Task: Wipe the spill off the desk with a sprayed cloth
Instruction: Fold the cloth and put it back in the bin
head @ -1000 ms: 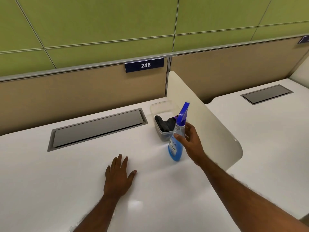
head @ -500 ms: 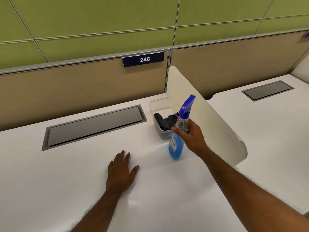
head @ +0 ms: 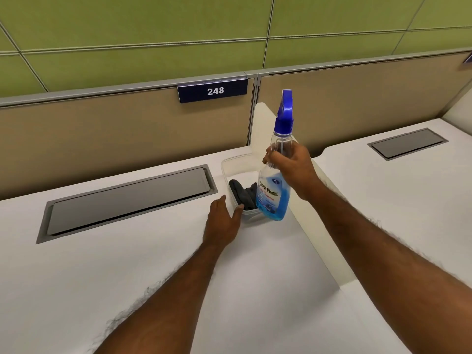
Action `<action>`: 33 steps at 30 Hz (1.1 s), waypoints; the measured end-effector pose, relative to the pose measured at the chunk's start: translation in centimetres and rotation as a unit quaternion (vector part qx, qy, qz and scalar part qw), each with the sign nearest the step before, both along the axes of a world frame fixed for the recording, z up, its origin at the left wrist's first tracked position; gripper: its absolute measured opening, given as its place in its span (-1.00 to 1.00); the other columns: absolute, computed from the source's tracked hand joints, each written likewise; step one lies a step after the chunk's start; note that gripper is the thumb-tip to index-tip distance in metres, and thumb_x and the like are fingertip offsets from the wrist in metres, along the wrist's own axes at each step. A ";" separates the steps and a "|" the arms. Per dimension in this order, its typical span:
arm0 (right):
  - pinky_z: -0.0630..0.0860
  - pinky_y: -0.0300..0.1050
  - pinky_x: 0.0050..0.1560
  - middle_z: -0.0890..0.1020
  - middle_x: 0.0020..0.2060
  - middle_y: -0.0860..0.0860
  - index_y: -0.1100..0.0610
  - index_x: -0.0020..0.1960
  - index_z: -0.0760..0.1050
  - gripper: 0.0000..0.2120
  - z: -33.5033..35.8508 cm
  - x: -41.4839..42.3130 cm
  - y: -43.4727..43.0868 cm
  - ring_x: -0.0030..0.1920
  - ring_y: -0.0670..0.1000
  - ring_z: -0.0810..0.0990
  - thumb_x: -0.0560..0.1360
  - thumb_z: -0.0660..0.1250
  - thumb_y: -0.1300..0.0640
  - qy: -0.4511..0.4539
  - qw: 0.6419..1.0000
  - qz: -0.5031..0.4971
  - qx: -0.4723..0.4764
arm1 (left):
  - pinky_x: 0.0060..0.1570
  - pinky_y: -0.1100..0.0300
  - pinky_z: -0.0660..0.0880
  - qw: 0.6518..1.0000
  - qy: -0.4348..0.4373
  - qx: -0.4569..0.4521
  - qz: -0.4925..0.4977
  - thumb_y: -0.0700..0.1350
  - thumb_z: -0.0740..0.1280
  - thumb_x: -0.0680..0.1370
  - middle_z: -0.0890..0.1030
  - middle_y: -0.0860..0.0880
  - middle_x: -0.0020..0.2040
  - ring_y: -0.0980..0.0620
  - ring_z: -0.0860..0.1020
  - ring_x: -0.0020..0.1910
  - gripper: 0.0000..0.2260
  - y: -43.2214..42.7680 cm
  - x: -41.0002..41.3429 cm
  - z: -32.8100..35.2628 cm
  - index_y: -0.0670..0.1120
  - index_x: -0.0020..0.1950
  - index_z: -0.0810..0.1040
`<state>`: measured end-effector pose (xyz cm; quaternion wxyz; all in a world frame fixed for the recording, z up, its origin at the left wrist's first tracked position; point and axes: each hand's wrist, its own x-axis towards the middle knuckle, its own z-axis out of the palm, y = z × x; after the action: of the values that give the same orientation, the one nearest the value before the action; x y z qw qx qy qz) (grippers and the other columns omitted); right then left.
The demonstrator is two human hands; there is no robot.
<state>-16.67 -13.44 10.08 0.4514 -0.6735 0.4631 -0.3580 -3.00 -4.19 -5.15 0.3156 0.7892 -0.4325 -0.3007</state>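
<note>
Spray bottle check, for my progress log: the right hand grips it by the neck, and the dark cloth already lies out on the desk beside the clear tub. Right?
No. The head view shows the dark cloth inside the clear tub, not out on the desk. The right hand does grip the spray bottle by the neck.

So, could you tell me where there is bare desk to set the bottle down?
Bare desk lies in front of the grey hatch, left of the left hand, and between both forearms. Crowded: the corner by the divider, where the tub holds the cloth.
</note>
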 end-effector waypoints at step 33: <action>0.52 -0.17 -0.07 0.58 -0.22 0.05 0.12 -0.25 0.51 -0.88 -6.2 8.2 -13.4 -0.16 -0.01 0.53 0.23 0.26 0.18 -0.006 0.988 0.148 0.052 | 0.03 0.23 0.57 0.964 0.247 -0.055 0.089 0.00 0.11 0.66 0.46 -0.02 0.32 0.06 0.51 0.09 -0.60 -2.0 -2.0 -0.8 -0.08 0.48 0.29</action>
<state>-8.47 -26.86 3.86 0.5367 -0.7079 0.3739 -0.2665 -5.00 -6.23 -5.98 0.4805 0.7074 -0.2853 -0.4328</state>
